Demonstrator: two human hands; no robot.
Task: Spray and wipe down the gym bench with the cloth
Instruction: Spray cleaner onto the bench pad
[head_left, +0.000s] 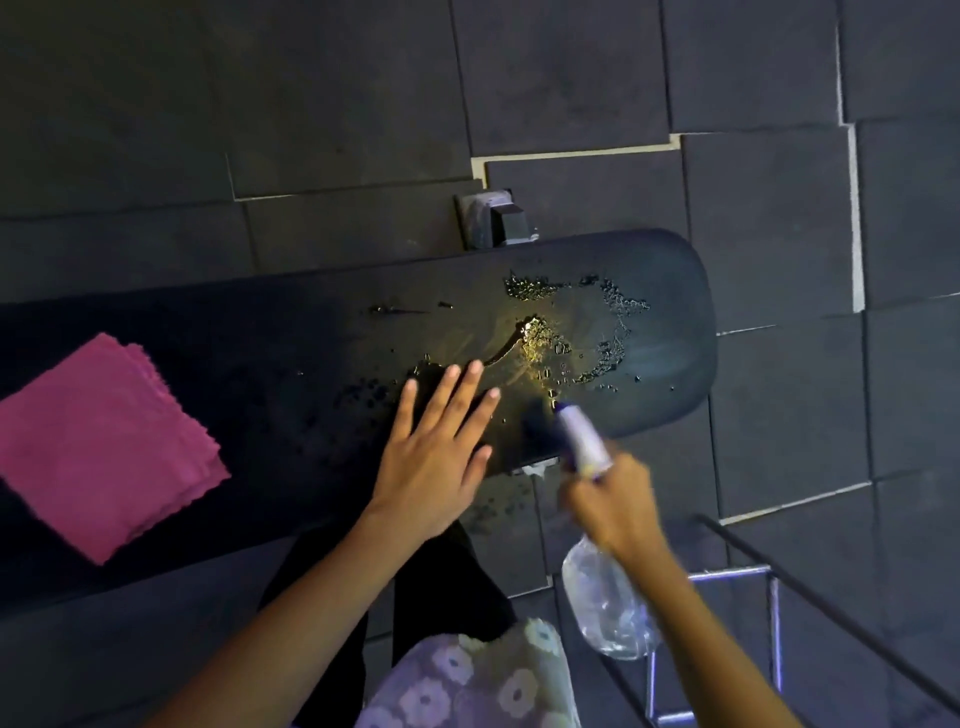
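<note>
A black padded gym bench (291, 332) runs across the view, its rounded end at the right. Wet droplets and a puddle (545, 338) glisten near that end. My left hand (436, 452) lies flat on the pad with fingers spread, just left of the wet patch. My right hand (613, 504) grips the neck of a clear spray bottle (608, 597); its purple-white nozzle (579, 436) points at the pad's near edge. The right hand is blurred. A folded pink cloth (98, 441) lies on the bench at the far left, apart from both hands.
Dark rubber floor tiles (623, 78) surround the bench. A bench support bracket (493, 218) shows behind the pad. A metal frame with rails (769, 623) stands at the lower right. My patterned clothing (478, 680) fills the bottom centre.
</note>
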